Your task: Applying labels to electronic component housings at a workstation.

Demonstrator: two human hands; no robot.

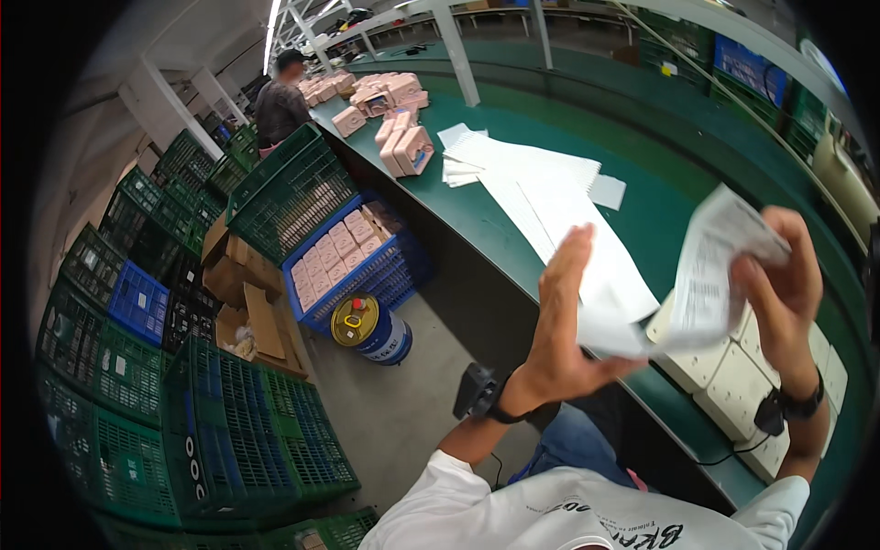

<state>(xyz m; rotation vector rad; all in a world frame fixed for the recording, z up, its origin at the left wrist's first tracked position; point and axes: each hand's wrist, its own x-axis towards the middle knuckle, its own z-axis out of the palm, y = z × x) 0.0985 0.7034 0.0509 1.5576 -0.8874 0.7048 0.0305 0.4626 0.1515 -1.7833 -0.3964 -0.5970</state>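
Wearer at the long green workbench [477, 225], both hands raised near its edge. A creased printed sheet [706, 280] hangs between them, clear of the bench top, bowed so that its right part stands up and its lower part sweeps leftward.

Right hand [790, 286]: thumb and fingers pinching the sheet at its right edge. Left hand [561, 339]: fingers stretched upward, thumb held well apart, the sheet's left end in the gap; whether it bears on the paper I cannot tell. Dark strap on each wrist.

Beyond the hands, a loose fan of white paper sheets [555, 192] lies on the bench. Cream cases [729, 390] packed side by side below the right hand. Farther up the bench, pink cases [411, 151], some grouped, some heaped.

Floor, left of the bench: blue plastic crate [371, 280] holding rows of pink boxes; just beside it, a blue drum [390, 341] with a yellow top. Stacked green crates [261, 440] further left. Another person [280, 115] stands by the bench's far stretch.
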